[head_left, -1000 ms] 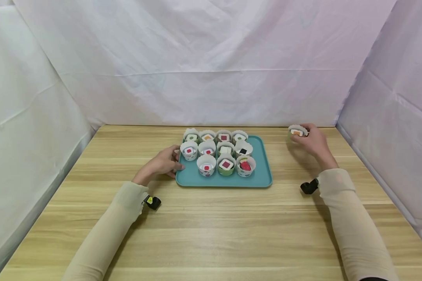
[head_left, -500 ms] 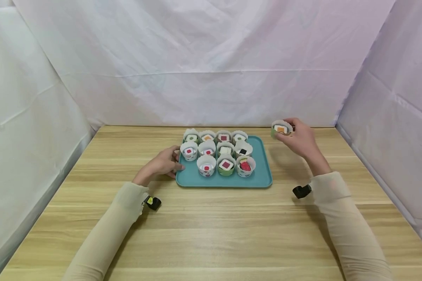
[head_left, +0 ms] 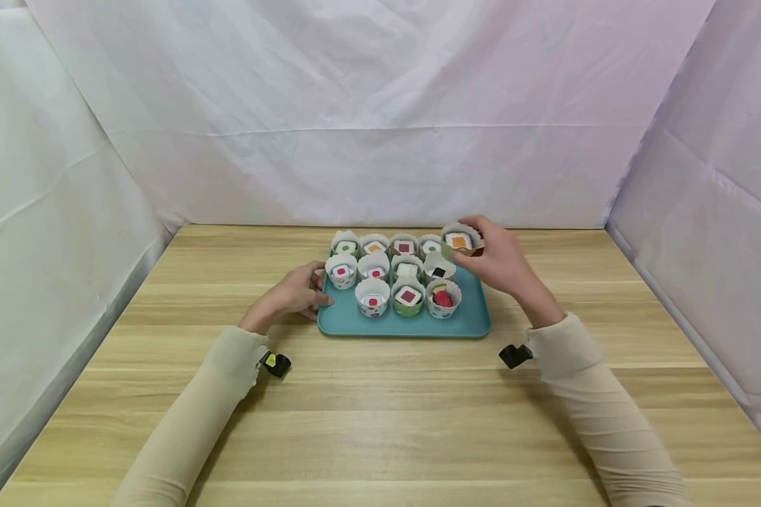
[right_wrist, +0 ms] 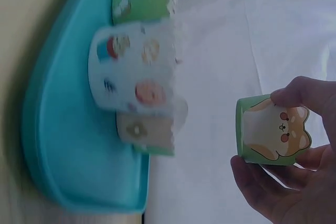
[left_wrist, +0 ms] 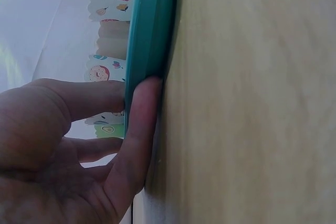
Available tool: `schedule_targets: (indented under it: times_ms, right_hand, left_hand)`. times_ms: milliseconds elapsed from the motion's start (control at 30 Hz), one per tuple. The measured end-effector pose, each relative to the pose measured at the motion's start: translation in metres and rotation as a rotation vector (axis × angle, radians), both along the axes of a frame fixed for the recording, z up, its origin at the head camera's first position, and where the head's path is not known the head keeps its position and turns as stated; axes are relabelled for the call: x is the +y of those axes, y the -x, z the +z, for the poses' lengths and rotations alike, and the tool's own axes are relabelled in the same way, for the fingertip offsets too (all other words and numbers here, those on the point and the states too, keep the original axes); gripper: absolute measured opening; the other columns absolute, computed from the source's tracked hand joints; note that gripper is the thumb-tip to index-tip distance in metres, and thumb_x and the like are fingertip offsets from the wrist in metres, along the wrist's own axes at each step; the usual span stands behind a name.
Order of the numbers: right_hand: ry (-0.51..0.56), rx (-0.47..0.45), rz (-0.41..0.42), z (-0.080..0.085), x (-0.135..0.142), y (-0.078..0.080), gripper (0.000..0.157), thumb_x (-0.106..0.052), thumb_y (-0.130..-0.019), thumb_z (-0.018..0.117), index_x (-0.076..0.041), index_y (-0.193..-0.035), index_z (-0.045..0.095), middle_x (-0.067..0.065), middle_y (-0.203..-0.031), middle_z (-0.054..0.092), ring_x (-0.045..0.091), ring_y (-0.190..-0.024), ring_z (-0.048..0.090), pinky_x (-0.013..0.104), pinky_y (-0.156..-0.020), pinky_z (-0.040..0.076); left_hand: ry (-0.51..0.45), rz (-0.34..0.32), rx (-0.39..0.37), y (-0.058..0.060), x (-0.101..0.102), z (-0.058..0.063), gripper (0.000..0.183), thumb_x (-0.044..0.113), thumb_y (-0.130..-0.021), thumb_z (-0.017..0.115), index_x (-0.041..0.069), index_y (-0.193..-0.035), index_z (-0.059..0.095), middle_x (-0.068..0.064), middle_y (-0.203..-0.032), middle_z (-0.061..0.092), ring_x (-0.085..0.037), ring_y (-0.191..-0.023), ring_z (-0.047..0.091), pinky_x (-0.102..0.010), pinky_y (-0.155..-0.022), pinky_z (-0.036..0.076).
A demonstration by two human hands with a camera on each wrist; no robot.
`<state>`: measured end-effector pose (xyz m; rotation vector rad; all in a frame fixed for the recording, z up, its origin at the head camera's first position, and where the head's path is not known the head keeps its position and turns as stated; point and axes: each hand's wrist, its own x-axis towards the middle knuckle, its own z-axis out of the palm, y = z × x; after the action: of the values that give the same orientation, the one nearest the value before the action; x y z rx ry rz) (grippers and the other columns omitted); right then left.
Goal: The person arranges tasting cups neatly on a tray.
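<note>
My right hand grips a green paper baking cup with a cartoon dog on its side, held up over the back right of the teal tray. A white piece with an orange square sits inside that cup. At the tray's left edge, my left hand pinches the rim; in the left wrist view one finger lies along the tray's outer side. Several similar cups stand in rows on the tray, among them a white cup and one with a red, strawberry-like piece.
The tray rests on a wood-grain table, towards its far side. White cloth hangs behind and on both sides. Tray surface shows at the front left corner and along the right side.
My right hand has carried the green paper baking cup leftward from the table's far right to over the tray. My left hand and the other cups have stayed in place.
</note>
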<state>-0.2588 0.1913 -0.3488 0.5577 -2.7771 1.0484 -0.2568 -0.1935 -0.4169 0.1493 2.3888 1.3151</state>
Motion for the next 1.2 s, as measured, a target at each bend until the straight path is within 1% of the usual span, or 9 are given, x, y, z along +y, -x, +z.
schedule_targets:
  times_ms: [267, 400, 500, 633, 733, 833, 900, 1067, 1200]
  right_hand:
    - [-0.021, 0.019, 0.131, -0.008, -0.047, -0.008, 0.064, -0.025, -0.093, 0.075, -0.005, -0.148, 0.050, 0.016, -0.132, 0.062, 0.024, -0.085, 0.064, 0.037, -0.070, 0.057]
    - [-0.035, 0.026, 0.195, -0.010, -0.066, -0.012, 0.063, -0.025, -0.093, 0.074, -0.007, -0.149, 0.051, 0.014, -0.138, 0.061, 0.020, -0.083, 0.063, 0.037, -0.072, 0.056]
    - [-0.044, 0.022, 0.217, -0.009, -0.078, -0.015, 0.062, -0.026, -0.093, 0.073, -0.008, -0.149, 0.051, 0.011, -0.145, 0.058, 0.018, -0.084, 0.063, 0.038, -0.077, 0.056]
    - [-0.049, -0.006, 0.223, -0.007, -0.093, -0.018, 0.063, -0.027, -0.094, 0.074, -0.009, -0.149, 0.051, 0.009, -0.150, 0.054, 0.017, -0.082, 0.063, 0.037, -0.077, 0.057]
    - [-0.059, -0.008, 0.242, -0.008, -0.104, -0.020, 0.062, -0.025, -0.094, 0.074, -0.009, -0.149, 0.050, 0.010, -0.146, 0.056, 0.019, -0.077, 0.062, 0.037, -0.072, 0.056]
    - [-0.059, 0.005, 0.276, -0.008, -0.115, -0.022, 0.061, -0.024, -0.094, 0.075, -0.008, -0.148, 0.052, 0.011, -0.141, 0.060, 0.017, -0.082, 0.062, 0.035, -0.074, 0.056]
    - [-0.043, -0.003, 0.300, -0.010, -0.122, -0.023, 0.060, -0.024, -0.094, 0.075, -0.008, -0.147, 0.052, 0.010, -0.138, 0.062, 0.017, -0.075, 0.061, 0.036, -0.072, 0.054]
    - [-0.034, -0.011, 0.353, -0.013, -0.139, -0.026, 0.056, -0.023, -0.095, 0.073, -0.006, -0.145, 0.054, 0.009, -0.140, 0.061, 0.015, -0.071, 0.057, 0.034, -0.076, 0.053]
    - [-0.052, 0.000, 0.385, -0.013, -0.152, -0.028, 0.054, -0.021, -0.094, 0.074, -0.005, -0.142, 0.056, 0.010, -0.139, 0.062, 0.017, -0.094, 0.064, 0.035, -0.086, 0.057]
  left_hand:
    - [0.009, 0.001, -0.007, 0.001, -0.002, 0.002, 0.083, -0.001, -0.094, 0.070, 0.009, -0.163, 0.025, -0.020, -0.121, 0.046, -0.023, -0.085, 0.060, -0.040, -0.071, 0.067]
    - [0.011, -0.003, -0.005, 0.002, -0.001, 0.002, 0.083, -0.001, -0.093, 0.070, 0.009, -0.163, 0.025, -0.020, -0.120, 0.046, -0.024, -0.085, 0.060, -0.040, -0.071, 0.067]
    - [0.011, -0.002, -0.003, 0.002, 0.001, 0.002, 0.082, 0.000, -0.094, 0.068, 0.008, -0.163, 0.025, -0.020, -0.121, 0.047, -0.025, -0.087, 0.061, -0.040, -0.071, 0.067]
    - [0.011, 0.002, -0.001, 0.002, 0.002, 0.003, 0.078, 0.001, -0.096, 0.066, 0.008, -0.162, 0.025, -0.020, -0.120, 0.047, -0.024, -0.087, 0.060, -0.040, -0.070, 0.067]
    - [0.009, -0.002, 0.004, 0.002, 0.001, 0.004, 0.075, 0.002, -0.098, 0.064, 0.007, -0.162, 0.025, -0.019, -0.118, 0.047, -0.023, -0.084, 0.059, -0.040, -0.070, 0.067]
    - [-0.003, -0.007, 0.009, 0.001, -0.002, 0.003, 0.071, 0.006, -0.101, 0.059, 0.006, -0.163, 0.024, -0.021, -0.121, 0.048, -0.023, -0.083, 0.060, -0.040, -0.070, 0.067]
    - [-0.019, -0.010, 0.010, 0.001, -0.004, 0.001, 0.066, 0.010, -0.104, 0.052, 0.006, -0.163, 0.023, -0.024, -0.125, 0.050, -0.024, -0.084, 0.062, -0.041, -0.069, 0.067]
    - [-0.063, 0.019, -0.014, 0.001, -0.007, -0.002, 0.057, 0.019, -0.108, 0.038, 0.009, -0.163, 0.026, -0.028, -0.129, 0.054, -0.028, -0.086, 0.068, -0.042, -0.068, 0.067]
    - [-0.085, 0.034, -0.019, 0.001, -0.007, -0.002, 0.055, 0.023, -0.108, 0.034, 0.010, -0.162, 0.030, -0.027, -0.125, 0.058, -0.027, -0.088, 0.069, -0.042, -0.067, 0.066]
